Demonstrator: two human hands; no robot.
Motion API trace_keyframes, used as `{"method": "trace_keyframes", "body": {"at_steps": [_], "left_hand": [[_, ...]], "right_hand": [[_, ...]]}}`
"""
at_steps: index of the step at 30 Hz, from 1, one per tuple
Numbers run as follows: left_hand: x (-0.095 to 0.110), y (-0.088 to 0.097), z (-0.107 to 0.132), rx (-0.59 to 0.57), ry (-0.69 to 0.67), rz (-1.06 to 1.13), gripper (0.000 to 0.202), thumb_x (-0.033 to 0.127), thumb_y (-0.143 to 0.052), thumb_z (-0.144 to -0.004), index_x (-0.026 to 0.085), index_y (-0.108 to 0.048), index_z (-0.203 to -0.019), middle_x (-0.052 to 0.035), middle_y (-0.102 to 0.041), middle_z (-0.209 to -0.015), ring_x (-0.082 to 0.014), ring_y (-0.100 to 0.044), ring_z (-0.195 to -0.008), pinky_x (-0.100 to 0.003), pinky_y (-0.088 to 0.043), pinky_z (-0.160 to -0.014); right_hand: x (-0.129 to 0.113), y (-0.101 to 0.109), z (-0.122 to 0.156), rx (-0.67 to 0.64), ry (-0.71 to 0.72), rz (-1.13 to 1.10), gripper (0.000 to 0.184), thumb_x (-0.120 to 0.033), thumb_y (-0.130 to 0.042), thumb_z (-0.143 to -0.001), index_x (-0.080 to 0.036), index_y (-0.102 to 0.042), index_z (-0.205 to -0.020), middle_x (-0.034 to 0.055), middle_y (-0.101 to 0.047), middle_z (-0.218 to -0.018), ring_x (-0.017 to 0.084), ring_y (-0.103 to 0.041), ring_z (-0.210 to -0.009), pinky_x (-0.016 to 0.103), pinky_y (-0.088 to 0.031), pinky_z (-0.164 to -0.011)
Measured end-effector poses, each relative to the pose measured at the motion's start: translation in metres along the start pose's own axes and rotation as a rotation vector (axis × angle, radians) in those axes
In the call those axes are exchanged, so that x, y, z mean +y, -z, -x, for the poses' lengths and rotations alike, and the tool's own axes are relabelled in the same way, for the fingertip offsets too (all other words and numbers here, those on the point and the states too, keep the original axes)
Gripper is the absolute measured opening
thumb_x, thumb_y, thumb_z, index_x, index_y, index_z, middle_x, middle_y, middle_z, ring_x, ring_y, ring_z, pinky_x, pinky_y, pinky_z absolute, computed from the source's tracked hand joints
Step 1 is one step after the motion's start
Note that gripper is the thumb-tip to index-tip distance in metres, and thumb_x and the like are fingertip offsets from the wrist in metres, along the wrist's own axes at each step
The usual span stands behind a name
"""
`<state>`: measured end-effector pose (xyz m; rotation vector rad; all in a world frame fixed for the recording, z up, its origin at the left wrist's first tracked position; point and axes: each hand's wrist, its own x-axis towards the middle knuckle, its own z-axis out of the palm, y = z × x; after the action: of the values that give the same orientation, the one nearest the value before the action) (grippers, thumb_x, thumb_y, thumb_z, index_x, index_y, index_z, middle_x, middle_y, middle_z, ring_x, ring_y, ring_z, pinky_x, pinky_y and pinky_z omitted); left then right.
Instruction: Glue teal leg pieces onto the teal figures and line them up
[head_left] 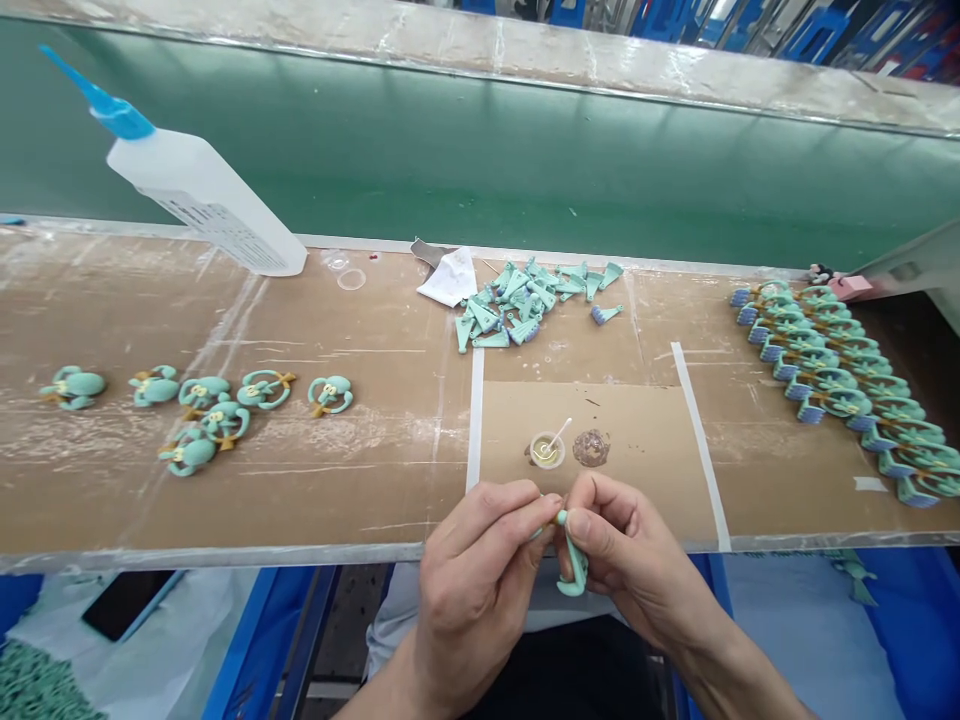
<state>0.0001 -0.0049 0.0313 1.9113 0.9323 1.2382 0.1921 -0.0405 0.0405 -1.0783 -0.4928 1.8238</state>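
Both my hands meet over the table's front edge, around a small mint-green plastic figure part (574, 565) with a curved limb hanging down. My left hand (484, 560) pinches its upper end, where a bit of brown shows between the fingers. Thumb and fingers of my right hand (626, 545) close on the other side of it. Just beyond my hands is a small round dish (547, 450) of yellowish liquid, with a white swab (559, 435) leaning in it. Beside the dish a dark round stain (591, 448) marks the cardboard. Much of the held part is hidden by my fingers.
Several mint-green figures (204, 390) lie at left, near a white bottle with a blue nozzle (217, 205). A pile of flat green pieces (510, 300) lies mid-table; rows of assembled figures (832, 360) stand right. Blue bins flank my lap, the left holding a phone (129, 604).
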Motion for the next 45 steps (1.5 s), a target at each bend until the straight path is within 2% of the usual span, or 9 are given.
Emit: {"method": "trace_keyframes", "body": {"at_steps": [6, 13, 16, 20, 25, 30, 33, 38, 45], "left_hand": [[-0.006, 0.002, 0.001, -0.001, 0.017, -0.015, 0.038, -0.001, -0.079, -0.107, 0.026, -0.089, -0.132, -0.0064, -0.088, -0.119, -0.0192, -0.087, -0.103, -0.026, -0.07, -0.095], [-0.025, 0.01, 0.0, 0.016, 0.253, 0.114, 0.015, 0.025, -0.085, -0.106, 0.032, -0.094, -0.115, -0.0064, -0.085, -0.117, -0.0234, -0.085, -0.103, -0.025, -0.07, -0.081], [-0.037, 0.009, 0.001, 0.042, 0.386, 0.224, 0.003, 0.031, -0.093, -0.1, 0.028, -0.093, -0.102, -0.0078, -0.085, -0.113, -0.0252, -0.083, -0.1, -0.025, -0.067, -0.073], [-0.031, 0.002, -0.001, 0.086, 0.636, 0.612, 0.026, 0.044, -0.097, -0.096, 0.021, -0.089, -0.088, -0.0089, -0.079, -0.102, -0.0235, -0.077, -0.09, -0.027, -0.066, -0.073], [-0.007, -0.008, -0.005, 0.053, 0.9, 1.297, 0.039, 0.054, -0.098, -0.091, 0.018, -0.086, -0.098, -0.0047, -0.067, -0.097, -0.0184, -0.068, -0.077, -0.027, -0.063, -0.059], [-0.001, -0.01, -0.001, 0.064, 0.957, 1.576, 0.035, 0.047, -0.098, -0.092, 0.017, -0.085, -0.106, -0.0015, -0.063, -0.093, -0.0174, -0.066, -0.078, -0.022, -0.06, -0.056], [-0.001, -0.011, 0.002, 0.067, 0.948, 1.622, 0.036, 0.046, -0.098, -0.092, 0.016, -0.086, -0.109, -0.0019, -0.064, -0.093, -0.0177, -0.065, -0.078, -0.023, -0.061, -0.058], [0.003, -0.011, 0.003, 0.095, 0.92, 1.49, 0.043, 0.047, -0.098, -0.093, 0.017, -0.089, -0.122, -0.0063, -0.072, -0.108, -0.0182, -0.071, -0.086, -0.031, -0.067, -0.085], [0.018, -0.018, 0.0, 0.034, 0.892, 1.338, 0.061, 0.054, -0.091, -0.099, 0.03, -0.08, -0.154, -0.0102, -0.071, -0.138, -0.0329, -0.083, -0.112, -0.049, -0.071, -0.106]], "right_hand": [[0.003, -0.002, -0.005, 0.013, 0.008, -0.026, 0.056, -0.062, -0.101, -0.098, -0.022, -0.063, -0.088, -0.0019, -0.073, -0.066, 0.005, -0.031, -0.049, 0.022, -0.023, -0.05], [-0.008, -0.017, -0.004, 0.087, 0.083, 0.125, 0.051, -0.054, -0.109, -0.089, -0.021, -0.07, -0.09, -0.0044, -0.069, -0.071, 0.008, -0.053, -0.054, 0.022, -0.037, -0.053], [-0.009, -0.025, 0.003, 0.094, 0.164, 0.222, 0.037, -0.047, -0.102, -0.096, -0.022, -0.075, -0.097, -0.0061, -0.065, -0.07, 0.011, -0.055, -0.056, 0.025, -0.042, -0.056], [-0.004, -0.025, 0.013, 0.141, 0.394, 0.494, 0.005, -0.028, -0.084, -0.108, -0.024, -0.085, -0.11, 0.0005, -0.08, -0.09, 0.016, -0.069, -0.076, 0.03, -0.055, -0.074], [0.005, -0.021, 0.015, 0.174, 0.664, 0.665, 0.031, -0.013, -0.078, -0.111, -0.032, -0.08, -0.134, 0.0001, -0.078, -0.105, 0.019, -0.075, -0.092, 0.033, -0.061, -0.085], [0.007, -0.022, 0.018, 0.126, 0.73, 0.805, 0.04, -0.011, -0.076, -0.111, -0.033, -0.075, -0.144, 0.0044, -0.076, -0.127, 0.019, -0.073, -0.091, 0.034, -0.064, -0.083], [0.006, -0.023, 0.021, 0.13, 0.764, 0.917, 0.042, -0.012, -0.077, -0.11, -0.034, -0.073, -0.146, 0.0055, -0.076, -0.134, 0.021, -0.076, -0.102, 0.035, -0.066, -0.088], [0.004, -0.021, 0.023, 0.169, 0.815, 1.066, 0.035, -0.012, -0.075, -0.109, -0.032, -0.075, -0.138, 0.0103, -0.072, -0.153, 0.031, -0.072, -0.143, 0.043, -0.065, -0.112], [-0.003, -0.019, 0.025, 0.238, 0.798, 1.076, 0.019, -0.016, -0.073, -0.113, -0.032, -0.083, -0.118, 0.0115, -0.07, -0.163, 0.033, -0.07, -0.149, 0.043, -0.067, -0.102]]}}
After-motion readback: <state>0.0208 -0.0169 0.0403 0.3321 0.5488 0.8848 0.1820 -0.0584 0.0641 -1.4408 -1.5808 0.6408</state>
